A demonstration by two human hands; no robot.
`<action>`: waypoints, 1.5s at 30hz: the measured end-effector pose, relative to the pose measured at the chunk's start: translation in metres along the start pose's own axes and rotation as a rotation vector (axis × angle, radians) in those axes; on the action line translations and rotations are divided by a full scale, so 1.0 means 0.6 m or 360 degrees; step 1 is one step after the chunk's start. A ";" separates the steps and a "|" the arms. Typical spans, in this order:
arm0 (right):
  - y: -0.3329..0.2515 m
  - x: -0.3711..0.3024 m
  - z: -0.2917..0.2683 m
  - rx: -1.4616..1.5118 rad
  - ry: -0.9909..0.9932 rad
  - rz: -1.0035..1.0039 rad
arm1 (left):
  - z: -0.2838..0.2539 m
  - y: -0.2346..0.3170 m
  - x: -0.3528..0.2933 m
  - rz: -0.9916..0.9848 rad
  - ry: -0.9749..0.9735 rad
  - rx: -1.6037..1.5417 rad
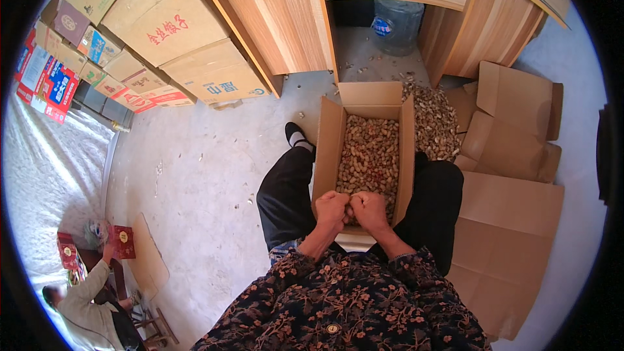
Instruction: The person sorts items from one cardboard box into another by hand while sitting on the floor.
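Note:
Between my knees an open cardboard box (329, 140) holds many unshelled peanuts (369, 156), with a few reddish bits among them. Over its near end my left hand (332, 210) and right hand (368, 211) meet, knuckles up. Both are closed, thumbs and fingertips pressed together at the middle. Whatever they pinch is hidden by the fingers and too small to make out. Just past the box's right side, a heap of empty peanut shells (430, 117) lies on the floor.
Flattened cardboard (507, 221) covers the floor at my right. Ahead stands a wooden desk (273, 19) with a large water jug (398, 26) under it. Closed cartons (169, 19) are stacked at far left. Another person (91, 305) at lower left reaches toward a red box (123, 242).

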State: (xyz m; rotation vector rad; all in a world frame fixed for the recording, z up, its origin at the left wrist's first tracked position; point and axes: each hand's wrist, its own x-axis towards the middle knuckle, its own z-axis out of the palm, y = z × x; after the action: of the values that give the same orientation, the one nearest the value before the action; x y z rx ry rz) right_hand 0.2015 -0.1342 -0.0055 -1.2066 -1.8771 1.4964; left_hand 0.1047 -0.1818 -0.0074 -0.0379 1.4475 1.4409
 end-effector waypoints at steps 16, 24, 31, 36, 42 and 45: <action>0.042 0.034 -0.057 0.0282 0.0083 0.0269 | -0.024 0.036 -0.005 -0.0146 -0.0273 -0.0082; -0.012 0.023 -0.049 0.1310 -0.0610 0.0604 | 0.014 0.071 -0.015 0.0397 -0.0731 0.0648; -0.021 0.080 -0.135 0.1355 -0.0287 0.0552 | 0.029 0.139 0.044 -0.0146 -0.0869 0.0130; -0.064 0.159 -0.265 0.1109 0.0299 0.0027 | 0.043 0.153 0.120 -0.0473 -0.0920 -0.0146; -0.080 0.214 -0.219 -0.0603 0.0276 -0.0396 | 0.073 0.168 0.186 -0.0589 -0.0941 -0.0225; -0.081 0.220 -0.155 -0.0544 -0.0320 -0.0527 | 0.098 0.151 0.230 -0.0693 -0.0977 -0.0225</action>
State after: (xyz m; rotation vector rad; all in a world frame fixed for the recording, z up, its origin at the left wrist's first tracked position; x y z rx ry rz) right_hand 0.1891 0.0260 0.0468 -0.8424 -2.4037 1.1857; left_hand 0.0193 -0.0293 -0.0170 0.0024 0.7732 1.0615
